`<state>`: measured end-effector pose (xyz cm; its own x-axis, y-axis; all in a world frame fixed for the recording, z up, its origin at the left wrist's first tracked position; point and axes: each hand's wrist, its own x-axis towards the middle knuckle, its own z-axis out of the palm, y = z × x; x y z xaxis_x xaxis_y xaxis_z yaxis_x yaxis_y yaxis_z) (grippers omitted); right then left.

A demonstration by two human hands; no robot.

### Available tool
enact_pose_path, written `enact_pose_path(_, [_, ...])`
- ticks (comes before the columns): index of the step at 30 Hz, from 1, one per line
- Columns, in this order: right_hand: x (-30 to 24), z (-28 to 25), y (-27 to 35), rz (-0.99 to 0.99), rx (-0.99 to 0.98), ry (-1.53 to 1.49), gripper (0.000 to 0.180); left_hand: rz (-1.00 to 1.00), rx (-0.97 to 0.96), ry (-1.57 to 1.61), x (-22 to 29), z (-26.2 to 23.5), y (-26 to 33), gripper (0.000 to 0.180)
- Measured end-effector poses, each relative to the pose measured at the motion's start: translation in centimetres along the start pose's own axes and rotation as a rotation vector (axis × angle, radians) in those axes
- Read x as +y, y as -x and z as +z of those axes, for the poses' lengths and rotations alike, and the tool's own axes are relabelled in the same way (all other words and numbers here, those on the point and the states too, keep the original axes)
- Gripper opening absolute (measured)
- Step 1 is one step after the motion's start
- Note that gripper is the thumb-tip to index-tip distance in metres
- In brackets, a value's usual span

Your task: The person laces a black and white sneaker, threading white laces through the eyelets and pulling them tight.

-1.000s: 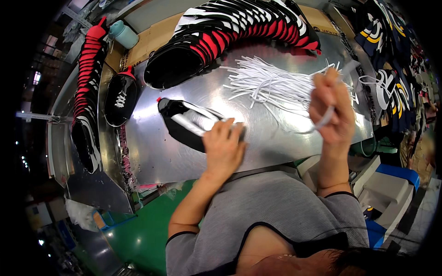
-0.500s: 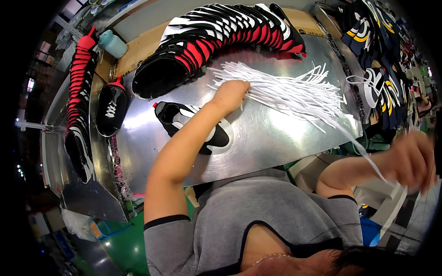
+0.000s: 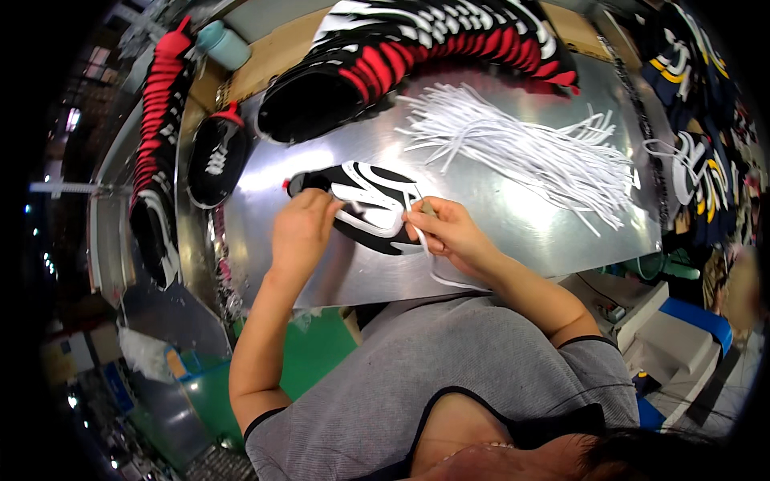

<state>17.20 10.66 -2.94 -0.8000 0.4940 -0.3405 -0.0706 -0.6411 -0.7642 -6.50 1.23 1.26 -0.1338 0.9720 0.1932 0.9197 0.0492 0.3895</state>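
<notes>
A black and white shoe upper (image 3: 373, 200) lies on the metal tabletop, its red-tabbed heel to the left and its toe to the right. My left hand (image 3: 303, 228) is at the heel end, fingers bent together; what they pinch is hidden. At the toe end, my right hand (image 3: 455, 234) is closed on a white shoelace (image 3: 425, 240), which trails from the fingers toward the table's near edge. A small greyish piece shows at those fingertips, too small to name. Beyond the right hand lies a bundle of white shoelaces (image 3: 521, 152).
A long nested row of red, black and white shoe uppers (image 3: 401, 60) curves along the back. Another row (image 3: 156, 136) stands at the left, near a single laced black upper (image 3: 216, 160) and a light-blue bottle (image 3: 224, 46). Dark uppers with yellow trim (image 3: 710, 188) are at the right.
My right hand has come from the far right to the shoe upper with the shoelace. My left hand has left the shoelace bundle for the upper's heel end. The view has shifted.
</notes>
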Motion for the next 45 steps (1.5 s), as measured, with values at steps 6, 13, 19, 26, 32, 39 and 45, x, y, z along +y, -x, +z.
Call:
enact_pose_path(6, [2.7, 2.0, -4.2, -0.115, 0.020, 0.182, 0.015, -0.916, -0.716, 0.783, -2.2, 1.3, 1.4, 0.062])
enact_pose_path(13, [-0.1, 2.8, -3.0, -0.271, 0.058, 0.215, 0.015, -0.713, -0.392, 1.566, 2.9, 2.4, 0.7, 0.058])
enact_pose_path(19, [-1.3, 2.1, -2.6, -0.218, 0.062, 0.204, 0.013, -0.707, -0.030, 1.469, 5.1, 3.4, 0.4, 0.047])
enact_pose_path(26, [-1.7, 2.1, -2.6, -0.168, 0.087, 0.428, 0.015, -0.553, 0.139, 1.341, 4.8, 4.9, 1.1, 0.024])
enact_pose_path(32, [-1.3, 2.2, -2.4, -0.237, 0.086, 0.673, 0.019, -0.555, 0.238, 1.239, 5.9, 4.6, 0.9, 0.016])
enact_pose_path(39, [-1.2, 2.2, -1.1, -0.529, 0.152, 0.724, 0.014, -0.549, 0.289, 1.217, 5.8, 5.2, 1.4, 0.017])
enact_pose_path(45, [-1.9, 1.6, -1.0, -0.450, 0.143, 0.763, 0.010, -0.507, 0.281, 1.137, 6.0, 5.2, 1.5, 0.016])
